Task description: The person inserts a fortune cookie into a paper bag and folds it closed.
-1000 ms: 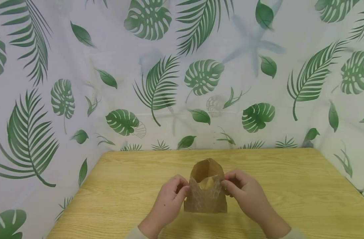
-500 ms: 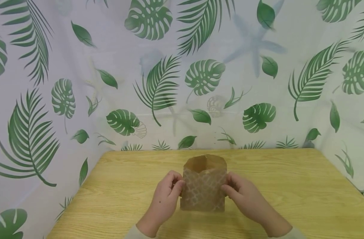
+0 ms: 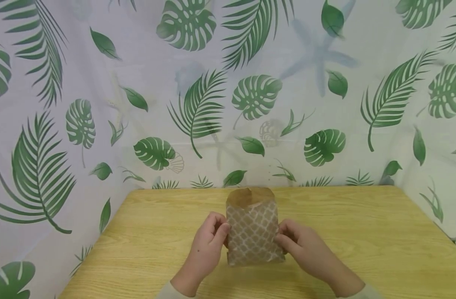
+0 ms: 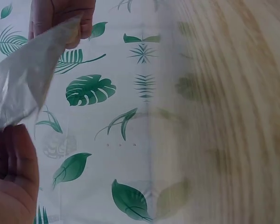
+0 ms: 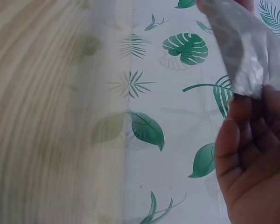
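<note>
A small brown paper bag (image 3: 252,236) with a white lattice print stands between my hands in the head view. Its patterned front faces me, and the mouth gapes at the top. My left hand (image 3: 207,245) pinches its left side edge between thumb and fingers. On the opposite edge, my right hand (image 3: 306,249) pinches it lower down. In the left wrist view the bag (image 4: 25,79) appears as a slanting pale sheet above the left hand (image 4: 14,168). From the right wrist, a bag corner (image 5: 247,60) meets the fingertips of the right hand (image 5: 256,158). The bag's inside bottom is hidden.
A light wood-grain table (image 3: 153,232) lies under the hands. Behind it and along both sides hangs a white sheet (image 3: 213,58) printed with green leaves, meeting the table's back edge.
The bag's front, at first bent inward and low, has straightened and turned up to face me, its mouth rising toward the table's back edge. Both hands keep hold of the sides.
</note>
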A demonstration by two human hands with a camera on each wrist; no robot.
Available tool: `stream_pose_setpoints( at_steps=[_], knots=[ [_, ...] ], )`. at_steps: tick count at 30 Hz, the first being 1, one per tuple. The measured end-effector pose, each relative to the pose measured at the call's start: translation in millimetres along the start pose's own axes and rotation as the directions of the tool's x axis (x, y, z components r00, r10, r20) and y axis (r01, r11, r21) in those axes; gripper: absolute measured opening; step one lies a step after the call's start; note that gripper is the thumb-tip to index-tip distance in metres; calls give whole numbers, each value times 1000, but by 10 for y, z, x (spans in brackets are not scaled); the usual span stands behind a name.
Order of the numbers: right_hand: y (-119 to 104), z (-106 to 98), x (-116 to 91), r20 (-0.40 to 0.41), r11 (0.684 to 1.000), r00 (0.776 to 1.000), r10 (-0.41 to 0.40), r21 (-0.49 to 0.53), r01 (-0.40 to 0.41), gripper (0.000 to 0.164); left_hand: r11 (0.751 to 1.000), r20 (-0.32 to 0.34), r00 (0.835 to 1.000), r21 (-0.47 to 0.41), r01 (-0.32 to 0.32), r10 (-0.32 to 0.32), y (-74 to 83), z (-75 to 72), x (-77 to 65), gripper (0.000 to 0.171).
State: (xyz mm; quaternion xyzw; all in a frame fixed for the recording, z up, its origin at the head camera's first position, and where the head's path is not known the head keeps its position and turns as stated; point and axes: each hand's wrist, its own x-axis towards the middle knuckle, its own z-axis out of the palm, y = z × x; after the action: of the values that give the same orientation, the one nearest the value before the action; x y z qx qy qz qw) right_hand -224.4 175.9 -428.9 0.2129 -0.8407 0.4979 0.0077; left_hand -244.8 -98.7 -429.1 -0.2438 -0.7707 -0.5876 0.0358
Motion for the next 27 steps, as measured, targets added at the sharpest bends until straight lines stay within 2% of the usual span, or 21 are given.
stream_pose_setpoints(
  at_steps=[3, 5, 9, 13, 17, 23, 27],
  knots=[
    [11, 7, -2, -79, 1000, 997, -9, -29, 7, 18, 999, 77, 996, -4, 53, -53, 3, 4, 10, 25],
    [14, 4, -3, -139, 998, 990, -20, -57, 12, 16, 997, 122, 989, 25, 79, -81, 9, 9, 13, 25],
    [17, 17, 1, -203, 998, 978, -44, -53, 34, 13, 993, 163, 980, 60, 105, -113, 27, 18, 0, 22],
    [18, 43, -2, -147, 998, 987, -58, -3, 58, 11, 993, 134, 985, 64, 96, -104, 41, 14, -18, 21],
    [25, 58, -5, -84, 994, 991, -106, -19, 105, 20, 997, 76, 995, 60, 54, -58, 43, -5, -28, 22],
    [10, 57, -16, -129, 983, 975, -182, -54, 176, 20, 998, 48, 998, 62, 24, -27, 25, -21, -21, 21],
    [-11, 62, -25, -165, 983, 970, -178, -64, 169, 17, 997, 54, 998, 75, 11, -15, 8, -22, -16, 20]
  ],
)
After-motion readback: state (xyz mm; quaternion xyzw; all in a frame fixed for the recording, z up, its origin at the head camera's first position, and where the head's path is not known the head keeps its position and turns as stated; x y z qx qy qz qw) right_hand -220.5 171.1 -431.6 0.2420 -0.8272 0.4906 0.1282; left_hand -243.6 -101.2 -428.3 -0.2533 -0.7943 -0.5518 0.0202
